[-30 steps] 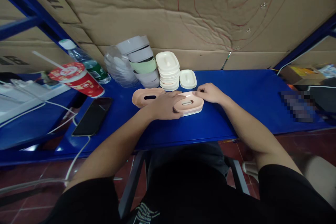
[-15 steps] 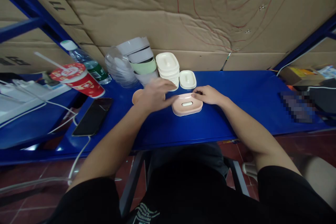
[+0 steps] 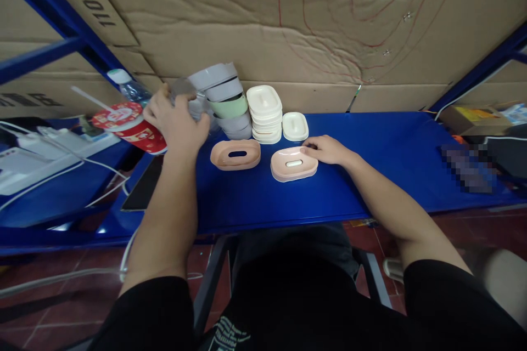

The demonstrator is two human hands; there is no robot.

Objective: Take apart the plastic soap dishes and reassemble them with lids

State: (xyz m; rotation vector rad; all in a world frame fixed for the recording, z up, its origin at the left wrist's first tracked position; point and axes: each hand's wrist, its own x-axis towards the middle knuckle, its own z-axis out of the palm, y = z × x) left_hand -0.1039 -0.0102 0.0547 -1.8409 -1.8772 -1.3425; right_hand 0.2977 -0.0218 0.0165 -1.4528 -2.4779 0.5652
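My left hand is over the stack of clear plastic covers, fingers spread and curved; whether they touch it I cannot tell. With thumb and fingers, my right hand grips the far right rim of a pink oval dish, which has a white insert in its middle slot. Left of that dish lies a second pink oval piece with a dark slot. Behind them stand a stack of cream lids, a single cream lid and a leaning stack of grey and green pieces.
On the left are a red paper cup with a straw, a bottle, a black phone and white cables. A cardboard wall backs the blue table. An open carton is at right.
My left hand has moved left and back, from above the slotted pink piece to the clear covers, uncovering that piece. My right hand has stayed on the pink dish.
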